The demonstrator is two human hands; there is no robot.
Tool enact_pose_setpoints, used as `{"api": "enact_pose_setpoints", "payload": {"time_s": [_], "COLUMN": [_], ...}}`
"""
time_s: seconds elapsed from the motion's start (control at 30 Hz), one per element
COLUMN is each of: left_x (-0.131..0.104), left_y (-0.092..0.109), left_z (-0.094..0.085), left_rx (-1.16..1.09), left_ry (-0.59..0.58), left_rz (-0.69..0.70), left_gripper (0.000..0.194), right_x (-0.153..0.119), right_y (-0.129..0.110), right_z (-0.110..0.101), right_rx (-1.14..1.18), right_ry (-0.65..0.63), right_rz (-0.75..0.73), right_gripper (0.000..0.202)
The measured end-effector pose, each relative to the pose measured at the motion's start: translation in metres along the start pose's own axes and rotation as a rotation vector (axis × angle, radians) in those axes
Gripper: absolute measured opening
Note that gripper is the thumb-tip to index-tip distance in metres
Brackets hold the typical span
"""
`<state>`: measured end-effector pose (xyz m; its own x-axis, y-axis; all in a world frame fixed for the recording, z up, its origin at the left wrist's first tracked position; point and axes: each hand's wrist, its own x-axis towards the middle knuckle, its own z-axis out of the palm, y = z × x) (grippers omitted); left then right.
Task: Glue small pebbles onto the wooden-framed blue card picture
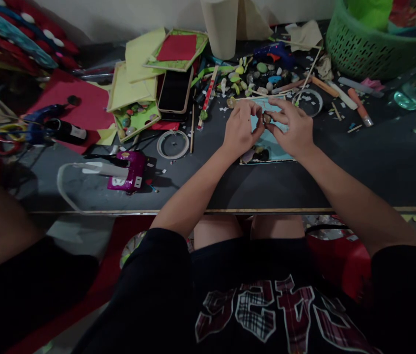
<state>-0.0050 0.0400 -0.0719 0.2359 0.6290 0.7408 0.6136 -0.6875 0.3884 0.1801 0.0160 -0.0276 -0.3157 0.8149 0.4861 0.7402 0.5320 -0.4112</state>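
Note:
A small brownish pebble (266, 118) is pinched between the thumb and fingers of my right hand (296, 125). From the other side, the curled thumb and forefinger of my left hand (241, 127) meet at the same pebble, partly hiding it. Both hands are over a light blue panel (279, 142) with a thin pale edge. In the panel's near left corner lie several dark and greyish stones (255, 154). A yellowish pebble (232, 102) rests just beyond my left hand.
Loose coloured pebbles (244, 78) and paper scraps spread behind the panel. Tape rolls (173, 144) (310, 102) lie on both sides. Left are a phone (174, 92), decorated frames (134, 88) and a purple plug adapter (128, 172). A green basket (373, 54) stands back right. Another person's arm (1, 221) is at left.

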Motion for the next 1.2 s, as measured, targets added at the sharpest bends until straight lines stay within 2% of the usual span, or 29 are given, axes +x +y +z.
{"api": "enact_pose_setpoints", "payload": {"time_s": [0.23,0.33,0.53,0.63,0.77,0.87,0.93,1.0,1.2], "left_x": [0.001,0.0,-0.002,0.002,0.011,0.014,0.013,0.013,0.011], "left_y": [-0.002,-0.004,0.0,0.006,0.013,0.015,0.015,0.015,0.02], "left_z": [-0.001,0.0,-0.003,-0.012,-0.025,-0.032,-0.034,-0.034,-0.027], "left_rx": [-0.035,-0.053,-0.028,0.095,0.319,0.362,0.341,0.329,0.338], "left_ry": [0.011,0.007,-0.013,-0.033,-0.124,-0.098,-0.063,-0.077,-0.394], "left_rz": [0.011,0.018,0.007,-0.103,-0.368,-0.476,-0.436,-0.367,-0.186], "left_gripper": [0.029,0.029,0.029,0.03,0.031,0.033,0.034,0.035,0.047], "right_x": [0.001,0.001,0.003,0.005,0.006,0.005,0.005,0.004,0.003], "right_y": [-0.002,-0.002,0.009,0.013,0.013,0.01,0.008,0.006,-0.001], "right_z": [-0.001,0.001,0.009,0.009,0.008,0.007,0.007,0.006,0.0], "right_rx": [0.044,0.142,0.306,0.324,0.386,0.413,0.405,0.391,0.348], "right_ry": [0.003,0.012,0.057,0.053,0.054,0.057,0.047,0.039,0.012], "right_rz": [-0.01,-0.006,0.09,0.115,0.136,0.145,0.15,0.154,0.161], "right_gripper": [0.046,0.043,0.048,0.045,0.039,0.038,0.038,0.04,0.045]}}
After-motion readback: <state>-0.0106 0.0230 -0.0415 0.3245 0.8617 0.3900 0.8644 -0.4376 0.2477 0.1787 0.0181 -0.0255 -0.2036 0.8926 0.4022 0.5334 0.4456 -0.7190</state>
